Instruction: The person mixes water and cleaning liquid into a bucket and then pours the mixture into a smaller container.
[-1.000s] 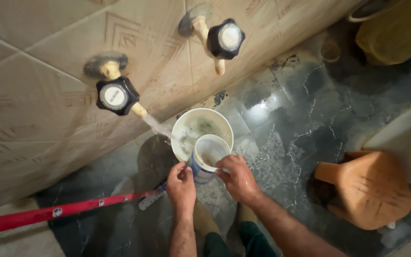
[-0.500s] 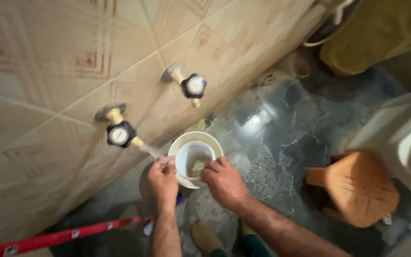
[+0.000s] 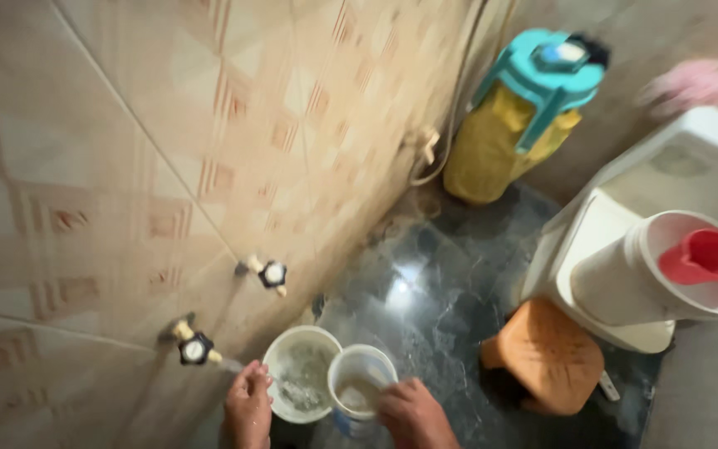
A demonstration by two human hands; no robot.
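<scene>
my right hand [image 3: 413, 416] holds the small white cup [image 3: 361, 384]; my left hand [image 3: 248, 407] grips the white bucket [image 3: 301, 381] rim, touching the cup. two wall taps [image 3: 195, 347] upper left, one orange stool [image 3: 542, 356] right

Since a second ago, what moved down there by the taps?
The small cup, held inside the bucket's mouth half a second ago, now sits beside the bucket to its right, held by the right hand. The left hand stays by the bucket's left rim. The camera tilted up, bringing the toilet into view. Water still runs from the near tap; the orange stool hasn't moved.
</scene>
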